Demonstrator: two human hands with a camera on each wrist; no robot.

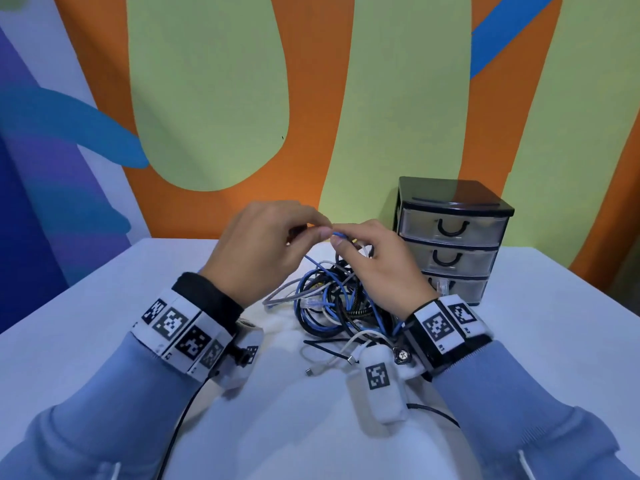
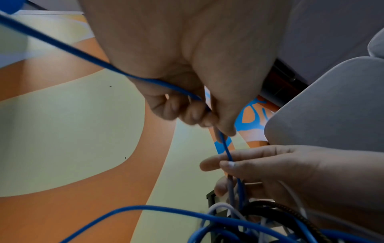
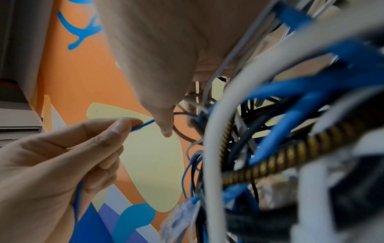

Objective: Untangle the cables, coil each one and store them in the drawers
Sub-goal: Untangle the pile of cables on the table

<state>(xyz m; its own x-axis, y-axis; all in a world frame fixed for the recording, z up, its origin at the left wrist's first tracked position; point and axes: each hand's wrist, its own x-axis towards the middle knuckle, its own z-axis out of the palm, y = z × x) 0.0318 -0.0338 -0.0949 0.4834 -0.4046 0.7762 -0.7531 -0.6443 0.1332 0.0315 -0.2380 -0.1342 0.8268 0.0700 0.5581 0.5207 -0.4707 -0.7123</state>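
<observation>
1. Up above the heap, the left hand [image 1: 258, 244] pinches a thin blue cable [image 2: 225, 148] between thumb and curled fingers, with the strand running back across its palm.
2. Just beside it, the right hand [image 1: 375, 265] pinches the same blue cable between thumb and forefinger; the fingertips of the two hands almost touch.
3. From that grip the blue cable drops into a tangled pile of blue, white, grey and black cables [image 1: 341, 303], which lies on the white table [image 1: 104, 341] near the middle, towards its far edge.
4. A black-and-gold braided cable [image 3: 290, 156] runs through the pile.
5. A black three-drawer plastic organiser [image 1: 450, 237] with clear drawer fronts stands at the table's far edge, right of the pile, its drawers pushed in.
</observation>
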